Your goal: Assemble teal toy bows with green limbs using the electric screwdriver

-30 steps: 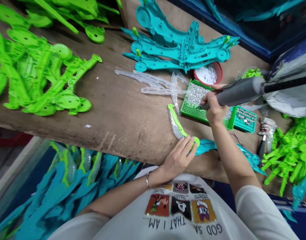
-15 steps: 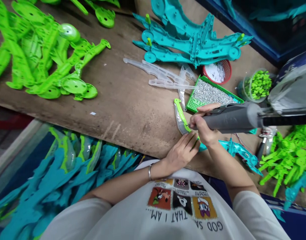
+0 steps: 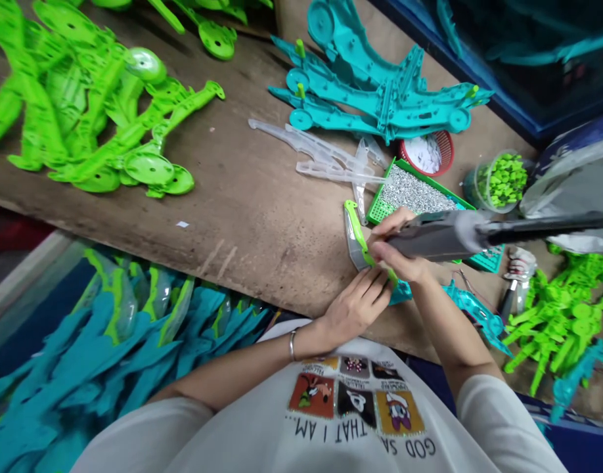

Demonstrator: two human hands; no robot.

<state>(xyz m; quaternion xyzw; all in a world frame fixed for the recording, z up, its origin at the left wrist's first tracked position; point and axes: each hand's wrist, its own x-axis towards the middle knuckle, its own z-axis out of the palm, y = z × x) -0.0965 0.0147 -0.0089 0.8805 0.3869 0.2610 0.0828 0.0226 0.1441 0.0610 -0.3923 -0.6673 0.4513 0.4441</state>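
My right hand is wrapped round a grey power screwdriver, whose front end points left over a green, clear and teal plastic piece. That piece lies near the table's front edge, its teal end showing between my wrists. My left hand presses on the piece just below the tool, fingers together. The tool's tip is hidden by my right hand. Behind the piece stands a green tray of small silvery screws, with clear plastic strips to its left.
Green parts are heaped at the left, teal parts at the back. A red basket and a tub of green bits stand right. More green parts lie right; finished-looking teal pieces fill a bin at front left.
The screwdriver and my right hand have shifted slightly, the tool now lying a little lower at its front. My left hand stays on the piece. The whole view has shifted slightly.
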